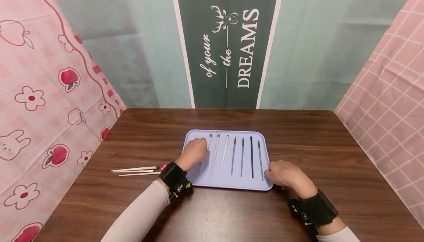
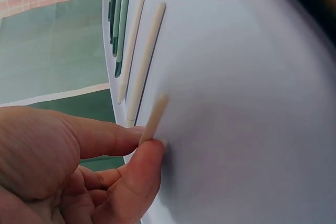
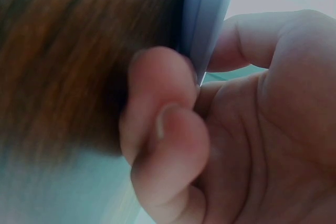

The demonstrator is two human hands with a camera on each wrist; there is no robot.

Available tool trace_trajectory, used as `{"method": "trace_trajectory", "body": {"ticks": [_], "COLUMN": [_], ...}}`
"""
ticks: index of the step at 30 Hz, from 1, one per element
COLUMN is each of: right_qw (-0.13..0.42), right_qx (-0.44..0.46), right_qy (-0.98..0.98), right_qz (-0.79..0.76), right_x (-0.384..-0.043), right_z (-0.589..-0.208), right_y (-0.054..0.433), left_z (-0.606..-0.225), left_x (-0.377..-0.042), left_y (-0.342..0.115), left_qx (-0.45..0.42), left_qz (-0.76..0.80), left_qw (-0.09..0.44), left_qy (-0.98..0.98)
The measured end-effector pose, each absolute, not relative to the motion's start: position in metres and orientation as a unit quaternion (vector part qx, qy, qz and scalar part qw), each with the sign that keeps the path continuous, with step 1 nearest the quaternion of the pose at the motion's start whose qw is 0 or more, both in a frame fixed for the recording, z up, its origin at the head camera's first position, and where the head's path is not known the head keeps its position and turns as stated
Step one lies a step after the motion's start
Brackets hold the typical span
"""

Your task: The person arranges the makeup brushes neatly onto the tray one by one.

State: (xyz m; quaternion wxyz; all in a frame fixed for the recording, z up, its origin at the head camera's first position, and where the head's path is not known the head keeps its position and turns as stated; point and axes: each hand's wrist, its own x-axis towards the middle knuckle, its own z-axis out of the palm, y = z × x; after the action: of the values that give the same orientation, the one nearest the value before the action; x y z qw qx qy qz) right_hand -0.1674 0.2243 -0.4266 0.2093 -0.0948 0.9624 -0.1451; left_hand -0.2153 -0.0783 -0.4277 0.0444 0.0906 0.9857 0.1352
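Observation:
Over the left part of a lavender tray (image 1: 222,182), my left hand (image 1: 196,152) pinches a pale-handled makeup brush (image 2: 155,118) between thumb and finger. The handle's end is lifted off the tray in the left wrist view. To its right lie two more pale brushes (image 1: 216,155) and several dark blue-grey ones (image 1: 242,157), side by side and roughly upright in the head view. My right hand (image 1: 285,173) grips the tray's right rim (image 3: 209,22), thumb above and fingers curled beneath, as the right wrist view shows.
More pale brushes (image 1: 135,170) lie on the wooden table (image 1: 232,212) left of the tray, partly hidden by the left wrist. Behind the table hangs a green curtain (image 1: 149,50); pink patterned cloths (image 1: 36,124) flank both sides.

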Motion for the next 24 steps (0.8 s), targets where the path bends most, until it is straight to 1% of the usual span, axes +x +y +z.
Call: {"method": "trace_trajectory", "body": {"ticks": [19,24], "right_qw": [0.208,0.209], "right_qx": [-0.092,-0.092], "right_qy": [0.964,0.964], "right_qz": [-0.140,-0.139], "right_x": [-0.1680,-0.1682], "right_z": [-0.4281,-0.4268], "right_y": [0.2239,0.2233], "left_z": [-0.4286,-0.4255], "left_x": [-0.2148,-0.2151], "left_y": [-0.0773,-0.0812], "left_qx": [0.085,0.059], "left_qz": [0.135,0.142], "left_qw": [0.039,0.051], "left_qy": [0.986,0.987]}}
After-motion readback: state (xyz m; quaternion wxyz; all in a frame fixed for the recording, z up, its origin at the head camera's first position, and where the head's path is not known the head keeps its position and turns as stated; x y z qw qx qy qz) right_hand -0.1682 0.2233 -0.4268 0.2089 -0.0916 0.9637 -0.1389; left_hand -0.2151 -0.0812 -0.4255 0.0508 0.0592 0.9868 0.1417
